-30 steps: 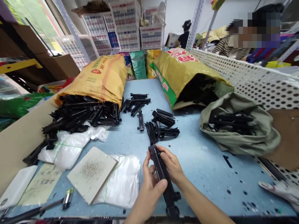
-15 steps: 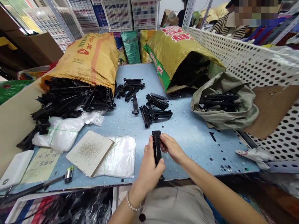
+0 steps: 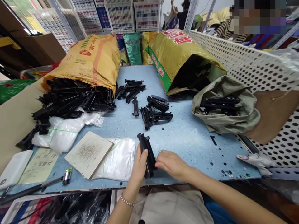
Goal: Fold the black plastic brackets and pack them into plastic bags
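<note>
My left hand (image 3: pixel 140 165) is wrapped round a long black plastic part (image 3: pixel 146 152), which tilts up over the table's front edge. The part looks like a narrow channel with raised side walls. At its lower right edge is my right hand (image 3: pixel 171 165), fingers curled and fingertips pressed against the part. Whether something small sits in those fingertips is hidden. Beyond the hands lies a loose group of similar black parts (image 3: pixel 158 115), with more of them (image 3: pixel 131 89) farther back.
An orange woven sack (image 3: pixel 86 62) spills black parts at left; a yellow-green sack (image 3: pixel 182 53) gapes at right. A grey-green cloth bag (image 3: pixel 210 121) holds more parts. A speckled square board (image 3: pixel 88 152) lies on white plastic bags (image 3: pixel 121 161). A perforated white panel (image 3: pixel 257 68) borders the right side.
The black part has shifted left and leans over, turned so its channel shows. My right hand has slid from its upper end down to its lower right edge.
</note>
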Action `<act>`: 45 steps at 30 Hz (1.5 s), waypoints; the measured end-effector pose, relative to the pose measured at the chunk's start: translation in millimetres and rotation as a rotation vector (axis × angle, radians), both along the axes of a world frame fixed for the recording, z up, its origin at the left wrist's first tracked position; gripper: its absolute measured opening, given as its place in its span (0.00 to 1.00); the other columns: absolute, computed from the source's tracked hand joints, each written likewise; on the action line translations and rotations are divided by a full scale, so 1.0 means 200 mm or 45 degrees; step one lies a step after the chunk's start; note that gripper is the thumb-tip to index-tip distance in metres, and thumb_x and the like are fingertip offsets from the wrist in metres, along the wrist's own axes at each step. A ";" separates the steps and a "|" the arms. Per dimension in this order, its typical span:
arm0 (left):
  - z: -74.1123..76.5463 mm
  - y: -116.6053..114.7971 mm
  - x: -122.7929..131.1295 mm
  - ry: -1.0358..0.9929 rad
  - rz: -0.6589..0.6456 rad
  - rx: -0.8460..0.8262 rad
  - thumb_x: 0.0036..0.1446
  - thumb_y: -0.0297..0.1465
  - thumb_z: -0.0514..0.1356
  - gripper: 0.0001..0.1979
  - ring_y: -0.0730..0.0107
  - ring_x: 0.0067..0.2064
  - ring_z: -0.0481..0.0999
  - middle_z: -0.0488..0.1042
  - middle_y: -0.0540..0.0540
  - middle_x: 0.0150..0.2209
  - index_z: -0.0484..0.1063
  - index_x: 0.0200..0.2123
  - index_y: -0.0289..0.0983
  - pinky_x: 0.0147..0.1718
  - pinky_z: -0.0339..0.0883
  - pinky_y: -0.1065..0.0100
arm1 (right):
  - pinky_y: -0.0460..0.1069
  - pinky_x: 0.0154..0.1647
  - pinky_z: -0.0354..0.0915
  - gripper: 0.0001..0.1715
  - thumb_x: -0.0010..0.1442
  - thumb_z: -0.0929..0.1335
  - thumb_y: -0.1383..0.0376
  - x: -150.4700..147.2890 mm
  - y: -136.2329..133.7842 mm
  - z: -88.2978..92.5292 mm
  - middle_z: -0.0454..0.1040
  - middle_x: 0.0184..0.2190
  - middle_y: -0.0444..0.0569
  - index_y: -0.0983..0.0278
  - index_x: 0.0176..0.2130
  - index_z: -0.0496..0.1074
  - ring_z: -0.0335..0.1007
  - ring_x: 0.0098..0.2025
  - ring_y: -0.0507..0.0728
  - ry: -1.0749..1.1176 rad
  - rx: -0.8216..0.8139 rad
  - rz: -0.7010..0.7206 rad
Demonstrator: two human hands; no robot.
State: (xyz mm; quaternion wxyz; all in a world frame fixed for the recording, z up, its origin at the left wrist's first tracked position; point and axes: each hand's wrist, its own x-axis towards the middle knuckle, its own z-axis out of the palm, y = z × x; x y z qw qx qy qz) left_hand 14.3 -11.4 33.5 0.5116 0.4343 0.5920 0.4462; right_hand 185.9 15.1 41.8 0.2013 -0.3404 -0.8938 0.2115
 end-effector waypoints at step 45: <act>0.28 0.04 -0.03 -0.309 0.020 -0.067 0.58 0.48 0.55 0.23 0.69 0.30 0.72 0.72 0.48 0.33 0.68 0.47 0.36 0.29 0.67 0.70 | 0.50 0.33 0.60 0.22 0.69 0.53 0.54 -0.08 0.16 0.14 0.69 0.28 0.47 0.60 0.33 0.65 0.64 0.30 0.55 0.145 -0.057 -0.034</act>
